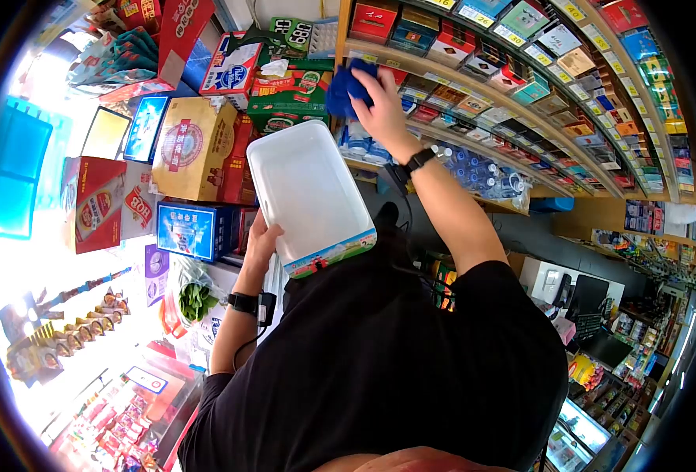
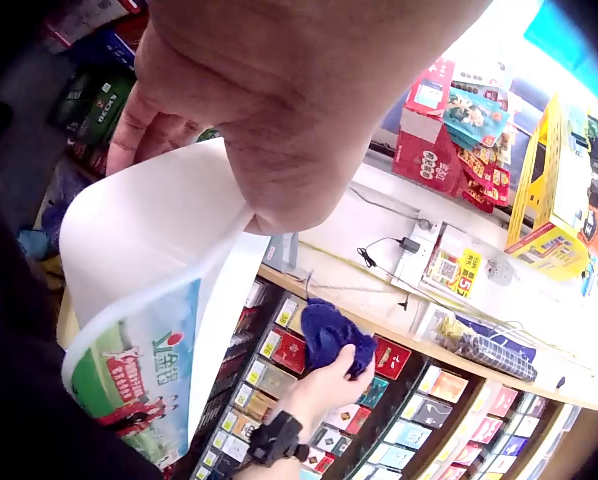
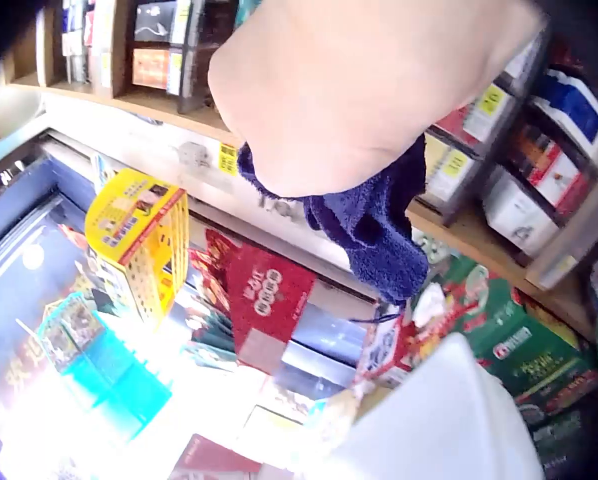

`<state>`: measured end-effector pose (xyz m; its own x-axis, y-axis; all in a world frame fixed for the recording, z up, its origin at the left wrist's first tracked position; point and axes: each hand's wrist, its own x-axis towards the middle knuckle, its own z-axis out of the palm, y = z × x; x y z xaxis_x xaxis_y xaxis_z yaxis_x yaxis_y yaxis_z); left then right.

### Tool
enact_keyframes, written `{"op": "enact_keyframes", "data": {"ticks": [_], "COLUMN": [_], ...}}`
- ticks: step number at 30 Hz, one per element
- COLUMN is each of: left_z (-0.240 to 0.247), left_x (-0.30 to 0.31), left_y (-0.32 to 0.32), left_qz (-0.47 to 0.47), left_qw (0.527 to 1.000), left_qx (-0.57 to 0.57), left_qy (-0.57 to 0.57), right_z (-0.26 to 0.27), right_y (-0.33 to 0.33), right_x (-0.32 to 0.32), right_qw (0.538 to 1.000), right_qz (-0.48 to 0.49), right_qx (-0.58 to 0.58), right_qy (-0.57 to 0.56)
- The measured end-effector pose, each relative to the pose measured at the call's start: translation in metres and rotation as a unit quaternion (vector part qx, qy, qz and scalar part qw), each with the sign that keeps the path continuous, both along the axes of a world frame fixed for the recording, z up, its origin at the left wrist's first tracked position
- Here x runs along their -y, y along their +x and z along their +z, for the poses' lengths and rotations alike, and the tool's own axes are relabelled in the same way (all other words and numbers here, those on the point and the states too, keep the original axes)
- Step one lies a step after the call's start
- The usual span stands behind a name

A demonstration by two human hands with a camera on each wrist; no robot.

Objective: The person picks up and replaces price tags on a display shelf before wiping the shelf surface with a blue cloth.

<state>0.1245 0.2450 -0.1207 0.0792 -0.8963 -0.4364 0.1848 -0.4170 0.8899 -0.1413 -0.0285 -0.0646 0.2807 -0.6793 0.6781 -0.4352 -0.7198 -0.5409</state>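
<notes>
In the head view, you are holding one white tub [image 1: 309, 189] just below the shelf [image 1: 442, 75]. Your left hand [image 1: 263, 240] is curling its fingers round the tub's edge. Your right hand [image 1: 379, 102] is reaching up and squeezing one blue cloth [image 1: 346, 88] against the shelf.

In the left wrist view, your left hand is gripping the tub's rim below the shelf.

In the right wrist view, your fingers are wrapping the cloth at the shelf.

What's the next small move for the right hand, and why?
Probably slide the blue cloth along the shelf: the right hand grips it against the shelf's end, with the ledge running on beyond, while the left hand holds the white tray aside.
</notes>
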Motion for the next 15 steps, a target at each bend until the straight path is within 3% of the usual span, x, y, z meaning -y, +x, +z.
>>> {"op": "enact_keyframes", "data": {"ticks": [4,8,12,13,15], "left_z": [-0.001,0.0,0.002,0.0,0.0], "left_x": [-0.003,-0.011,-0.027,-0.031,-0.035], "left_y": [0.008,0.013,0.016,0.019,0.023], "left_qz": [-0.002,0.001,0.018,0.024,0.023], "left_qw": [0.998,0.997,0.993,0.993,0.994], "left_qx": [0.064,0.069,0.091,0.085,0.067], "left_qy": [0.015,0.03,0.07,0.072,0.083], "right_z": [-0.079,-0.16,-0.182,-0.188,-0.207], "right_y": [-0.028,-0.037,-0.006,0.002,0.011], "right_x": [-0.022,-0.024,-0.001,0.007,0.025], "right_qw": [0.997,0.971,0.972,0.965,0.971], "right_qz": [-0.002,-0.088,-0.158,-0.161,-0.16], "right_qx": [-0.063,-0.075,-0.074,-0.086,-0.133], "right_qy": [0.052,0.21,0.157,0.188,0.117]}}
